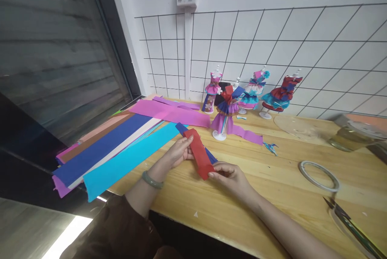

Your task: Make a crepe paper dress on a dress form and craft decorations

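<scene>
A red strip of crepe paper is stretched between my two hands, just above the wooden table. My left hand, with a bangle at the wrist, pinches its upper left edge between thumb and fingers. At the lower right end, my right hand grips the strip's corner. Behind the red piece a dark blue strip shows at both sides; whether a hand holds it too I cannot tell. Close beyond stands a small dress form in red, blue and purple paper, with a purple strip trailing rightward.
Long paper strips in several colours lie at the left, a turquoise strip nearest. More dressed forms, one in red and turquoise, stand by the wall grid. A tape roll, scissors and a plastic cup are at the right.
</scene>
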A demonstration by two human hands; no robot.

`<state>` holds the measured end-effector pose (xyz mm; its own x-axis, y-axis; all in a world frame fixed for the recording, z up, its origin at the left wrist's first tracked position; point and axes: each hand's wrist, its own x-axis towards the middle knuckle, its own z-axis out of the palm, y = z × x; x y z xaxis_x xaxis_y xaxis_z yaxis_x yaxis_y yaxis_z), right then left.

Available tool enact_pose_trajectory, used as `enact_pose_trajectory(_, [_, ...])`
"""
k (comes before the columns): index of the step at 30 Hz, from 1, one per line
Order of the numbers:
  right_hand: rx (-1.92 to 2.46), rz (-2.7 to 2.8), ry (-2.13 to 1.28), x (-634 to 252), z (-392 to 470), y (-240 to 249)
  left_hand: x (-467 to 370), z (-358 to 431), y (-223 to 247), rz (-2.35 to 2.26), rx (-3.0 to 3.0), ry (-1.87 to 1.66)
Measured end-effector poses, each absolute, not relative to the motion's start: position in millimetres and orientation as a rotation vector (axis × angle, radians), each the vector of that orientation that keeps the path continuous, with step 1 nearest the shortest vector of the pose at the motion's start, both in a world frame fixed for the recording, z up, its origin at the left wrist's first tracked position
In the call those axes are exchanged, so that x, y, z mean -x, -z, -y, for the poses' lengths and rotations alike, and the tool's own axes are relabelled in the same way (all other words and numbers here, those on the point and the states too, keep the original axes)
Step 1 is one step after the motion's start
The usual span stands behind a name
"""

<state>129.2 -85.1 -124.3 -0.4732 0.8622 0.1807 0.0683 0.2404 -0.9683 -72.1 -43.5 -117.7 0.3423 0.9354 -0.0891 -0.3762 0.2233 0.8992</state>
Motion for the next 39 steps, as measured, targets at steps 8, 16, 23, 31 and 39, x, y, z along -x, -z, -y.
enact_pose_trajectory(8, [0.869,1.663,-1.267,-131,78,125,61,56,111,-0.744,-1.091,-0.681])
enact_pose_trajectory(16, [0.868,1.725,-1.124,-130,78,126,53,57,119,-0.818,-1.132,-0.751])
enact_pose_trajectory(23, [0.957,1.712,-1.008,-132,72,130,50,56,118,-0.832,-1.070,-0.841])
enact_pose_trajectory(31, [1.009,1.680,-1.111,-132,69,136,50,57,117,-0.774,-1.051,-0.804])
enact_pose_trajectory(39, [1.003,1.674,-1.090,-131,70,134,50,57,116,-0.772,-1.053,-0.804])
